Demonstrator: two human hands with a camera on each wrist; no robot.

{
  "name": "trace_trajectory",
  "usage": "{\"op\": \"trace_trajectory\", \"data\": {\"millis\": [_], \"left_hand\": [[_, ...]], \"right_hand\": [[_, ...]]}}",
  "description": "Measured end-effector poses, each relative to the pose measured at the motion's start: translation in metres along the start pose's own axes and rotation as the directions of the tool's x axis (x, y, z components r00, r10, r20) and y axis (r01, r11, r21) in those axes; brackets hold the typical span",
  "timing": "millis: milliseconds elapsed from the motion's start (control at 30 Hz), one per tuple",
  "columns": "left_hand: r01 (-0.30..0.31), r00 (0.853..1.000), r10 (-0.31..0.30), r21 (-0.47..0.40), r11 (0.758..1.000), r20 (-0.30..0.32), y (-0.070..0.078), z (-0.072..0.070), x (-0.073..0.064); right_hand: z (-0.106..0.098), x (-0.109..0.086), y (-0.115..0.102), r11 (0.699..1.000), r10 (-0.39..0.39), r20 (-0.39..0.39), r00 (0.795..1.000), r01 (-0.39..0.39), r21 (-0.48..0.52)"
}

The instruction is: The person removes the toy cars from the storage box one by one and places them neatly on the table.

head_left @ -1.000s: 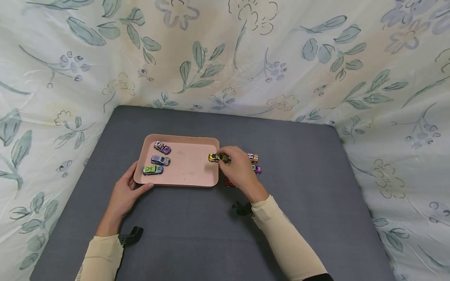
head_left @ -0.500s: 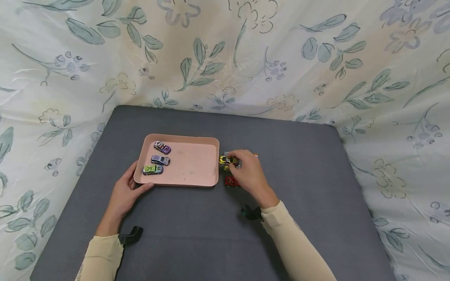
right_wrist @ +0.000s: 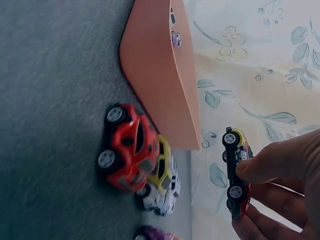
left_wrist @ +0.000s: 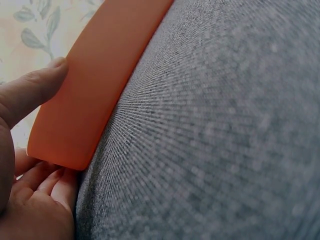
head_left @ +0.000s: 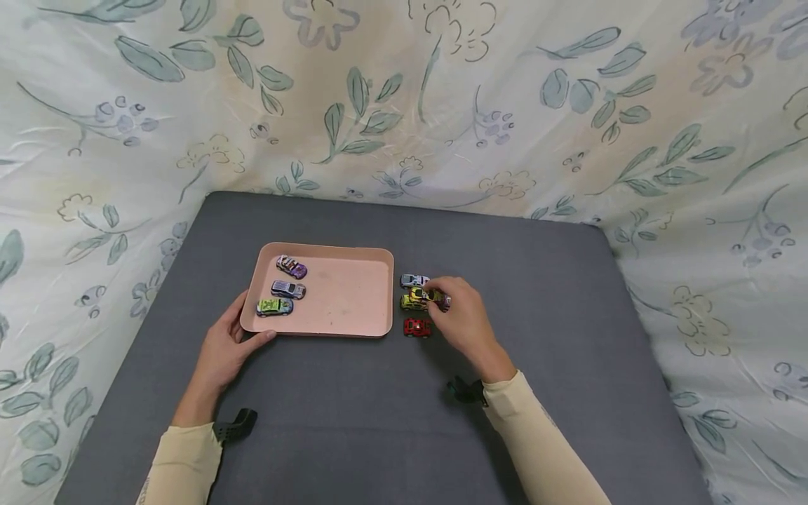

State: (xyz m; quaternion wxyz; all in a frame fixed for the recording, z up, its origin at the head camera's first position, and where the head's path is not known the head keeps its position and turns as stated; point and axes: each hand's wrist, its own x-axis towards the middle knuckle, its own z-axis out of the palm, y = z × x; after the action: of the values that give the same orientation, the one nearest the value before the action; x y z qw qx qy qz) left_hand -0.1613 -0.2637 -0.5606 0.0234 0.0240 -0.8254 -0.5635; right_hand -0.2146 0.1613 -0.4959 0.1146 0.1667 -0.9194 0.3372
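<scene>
My left hand (head_left: 221, 351) holds the near left corner of a pink tray (head_left: 353, 325). Its thumb (left_wrist: 42, 82) lies on the front wall and its fingers are at the end wall. Inside the tray, towards the left, are a purple toy car (head_left: 292, 266), a silver one (head_left: 287, 289) and a green one (head_left: 274, 306). Right of the tray, my right hand (head_left: 466, 315) pinches a yellow, black and red toy car (right_wrist: 236, 172) between thumb and fingers, raised above other cars. Below it are a white car (head_left: 413, 280), a yellow car (head_left: 412, 302) and a red car (head_left: 416, 327).
A purple toy car (right_wrist: 156, 233) shows at the bottom of the right wrist view; my right hand mostly covers that area from above. Grey cloth (head_left: 353, 421) covers the table. A floral curtain (head_left: 467, 105) hangs behind and at both sides.
My right hand has moved rightward from the tray's right rim, still pinching the yellow and black toy car. The white, yellow and red cars are now uncovered. My left hand stays put.
</scene>
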Motion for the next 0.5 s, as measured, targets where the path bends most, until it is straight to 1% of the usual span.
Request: {"op": "trace_trajectory", "data": {"millis": [233, 367, 500], "left_hand": [[0.015, 1.000, -0.016, 0.017, 1.000, 0.001, 0.003, 0.000, -0.002], [0.009, 1.000, -0.009, 0.013, 1.000, 0.001, 0.002, 0.000, -0.002], [0.002, 1.000, -0.002, 0.015, 1.000, 0.003, 0.003, -0.002, -0.003]], "right_hand": [[-0.007, -0.015, 0.013, 0.999, 0.039, 0.012, 0.999, -0.039, -0.010], [-0.009, -0.023, 0.020, 0.999, 0.050, 0.009, 0.999, -0.050, -0.022], [-0.012, -0.029, 0.024, 0.997, 0.064, 0.026, 0.998, -0.063, -0.042]]}}
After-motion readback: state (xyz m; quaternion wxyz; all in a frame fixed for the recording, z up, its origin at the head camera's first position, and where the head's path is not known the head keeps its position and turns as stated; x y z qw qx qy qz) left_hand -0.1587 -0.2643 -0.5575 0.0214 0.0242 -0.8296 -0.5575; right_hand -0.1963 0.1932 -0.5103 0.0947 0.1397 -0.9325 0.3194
